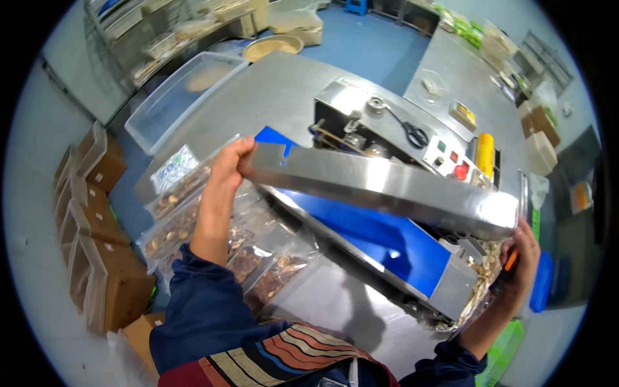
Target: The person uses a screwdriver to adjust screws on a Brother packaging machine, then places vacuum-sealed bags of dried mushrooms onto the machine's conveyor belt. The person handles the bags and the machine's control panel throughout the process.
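Observation:
A long, brushed-metal machine cover [387, 184] is held up at a slant above a sealing machine's blue conveyor belt [361, 226]. My left hand [231, 162] grips the cover's left end, thumb and fingers around its edge. At the other end, my right hand [523, 255] is closed against the cover's lower corner. A tool with a black-and-orange handle [511, 260] is also in that hand; its working end is hidden. Behind the cover lies the machine's open housing [348, 122], its inner parts showing. Black-handled scissors [414, 134] rest on top of it.
Clear bags of dried brown slices [248, 261] lie left of the belt on the steel table [271, 84]. The control panel has a red knob [460, 172], with a yellow cylinder [485, 155] beside it. A clear plastic tub [184, 97] and cardboard boxes [122, 284] stand left.

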